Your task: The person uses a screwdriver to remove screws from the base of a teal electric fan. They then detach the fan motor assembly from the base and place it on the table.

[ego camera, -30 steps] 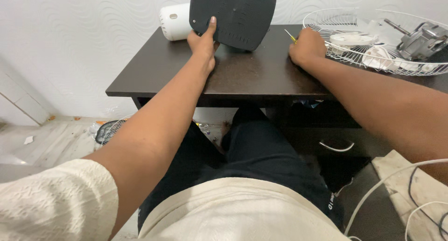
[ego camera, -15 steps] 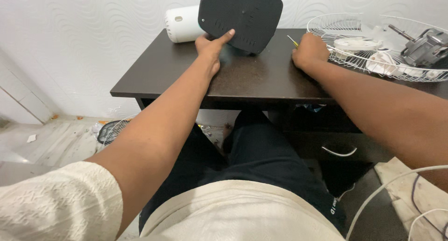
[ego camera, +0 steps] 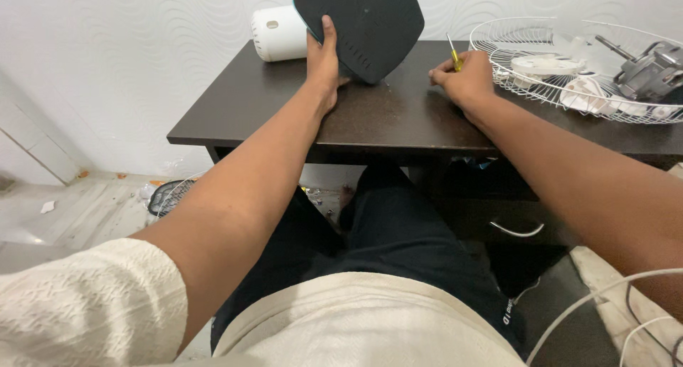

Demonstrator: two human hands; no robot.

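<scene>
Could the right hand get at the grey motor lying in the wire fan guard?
Probably yes: the right hand rests beside the wire fan guard, whose open top leaves the motor uncovered, though it already grips a yellow screwdriver.

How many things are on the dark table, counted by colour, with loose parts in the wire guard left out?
Black: 1, the black panel that the left hand holds upright.
White: 2, the white cylinder and the wire fan guard.
Yellow: 1, the yellow-handled screwdriver in the right hand.
Total: 4.

Even, soft indoor light; faint sheen on dark worktop (ego camera: 398, 118). Sharp centre, wide-angle stretch at edges.
</scene>
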